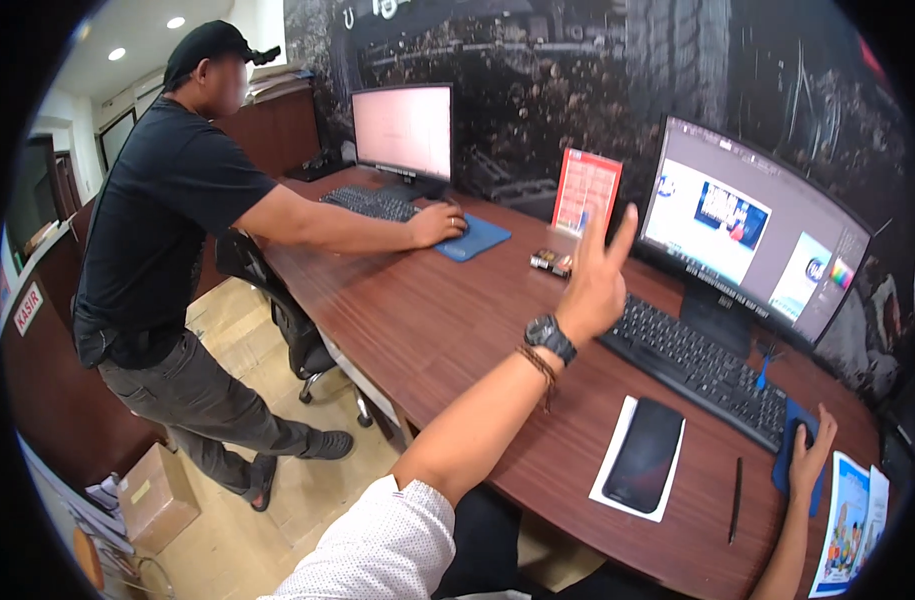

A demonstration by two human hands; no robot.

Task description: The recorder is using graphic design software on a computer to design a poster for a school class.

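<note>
My left hand [595,285] is raised above the desk in front of the keyboard [692,362]. Two of its fingers are stretched up and apart, the others look folded, and it holds nothing. A black watch [549,338] and a brown cord bracelet are on that wrist. At the right, my right hand [810,450] rests on a dark computer mouse [799,436] on a blue mouse pad [785,470]. Beyond the keyboard stands a lit monitor [752,225] showing graphics on a grey screen. A dark phone [645,455] lies on white paper between my arms.
To the left a person in black [167,210] leans over the desk [407,320], one hand on a mouse by a second monitor [402,132]. A red-and-white card [585,185], small box [550,262], black pen [735,500] and printed sheets [845,525] are nearby. An office chair [295,320] stands alongside.
</note>
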